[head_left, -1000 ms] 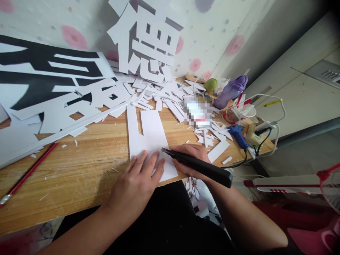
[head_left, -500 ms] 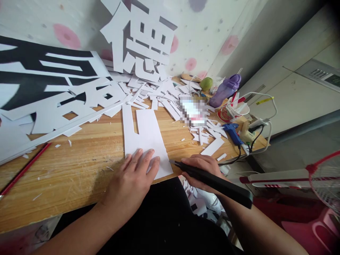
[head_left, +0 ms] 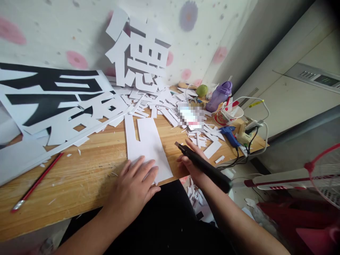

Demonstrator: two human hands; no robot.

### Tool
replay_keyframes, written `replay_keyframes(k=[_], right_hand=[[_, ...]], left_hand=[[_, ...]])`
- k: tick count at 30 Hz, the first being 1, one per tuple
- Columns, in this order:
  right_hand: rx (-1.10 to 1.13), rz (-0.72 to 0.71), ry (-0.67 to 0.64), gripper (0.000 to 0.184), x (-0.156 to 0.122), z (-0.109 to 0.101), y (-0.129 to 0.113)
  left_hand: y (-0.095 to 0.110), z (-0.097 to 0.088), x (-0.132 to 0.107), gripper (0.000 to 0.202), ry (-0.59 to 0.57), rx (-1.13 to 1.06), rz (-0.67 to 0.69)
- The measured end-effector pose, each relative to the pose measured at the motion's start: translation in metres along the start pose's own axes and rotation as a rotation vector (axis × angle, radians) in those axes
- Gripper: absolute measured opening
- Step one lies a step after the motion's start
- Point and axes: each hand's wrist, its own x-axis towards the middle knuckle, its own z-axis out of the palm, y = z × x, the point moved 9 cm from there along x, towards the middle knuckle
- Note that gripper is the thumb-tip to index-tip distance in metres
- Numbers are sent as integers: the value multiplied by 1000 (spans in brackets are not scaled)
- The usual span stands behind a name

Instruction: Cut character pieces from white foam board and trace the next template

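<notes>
My left hand (head_left: 138, 177) lies flat with its fingers stretched over the lower part of a white foam board piece (head_left: 148, 138). A narrow slot is cut into that piece from its far edge. In my right hand (head_left: 193, 166) is a black utility knife (head_left: 205, 167), its blade tip pointing up and left. The blade is apart from the board, to the right of its edge. Some of my right fingers are hidden behind the knife.
Cut white scraps (head_left: 164, 102) lie heaped at the back, below a large white cut-out character (head_left: 143, 53). A red pencil (head_left: 39, 180) is at the left. To the right are a blue glue gun (head_left: 230, 136), a purple bottle (head_left: 220, 96) and a paper bowl (head_left: 228, 115).
My right hand has lifted the knife off the board's right edge and moved up and away. My left hand stays on the board, its thumb now showing. The view has tilted upward slightly.
</notes>
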Motion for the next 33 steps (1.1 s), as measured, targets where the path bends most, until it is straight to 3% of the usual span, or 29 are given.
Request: replay_keyframes(k=[6, 10, 12, 15, 17, 19, 21, 23, 28, 33], right_hand=[[-169, -196, -165, 38, -2, 39, -29], [-141, -172, -98, 41, -8, 49, -29], [-62, -118, -62, 42, -9, 51, -22], [110, -44, -53, 48, -10, 54, -16], [247, 16, -82, 53, -13, 59, -16], [374, 89, -126, 56, -17, 67, -16], [454, 145, -131, 59, -19, 73, -18], [471, 157, -82, 61, -18, 72, -20], [452, 140, -59, 64, -10, 72, -22], [685, 83, -127, 57, -3, 89, -38]], left_hand=[[-7, -8, -7, 33, 55, -46, -54], [-29, -26, -12, 22, 207, -242, -170], [-55, -34, -17, 22, 318, -399, -354], [-102, -25, -35, 48, 424, -804, -837], [-114, -11, -48, 62, 432, -1107, -1135], [-107, -1, -50, 64, 338, -1340, -1286], [-92, 4, -47, 62, 170, -1483, -1309], [-79, 3, -45, 62, 83, -1559, -1273], [-66, -7, -42, 62, 178, -1711, -1126], [-65, -14, -42, 61, 239, -1786, -1043]])
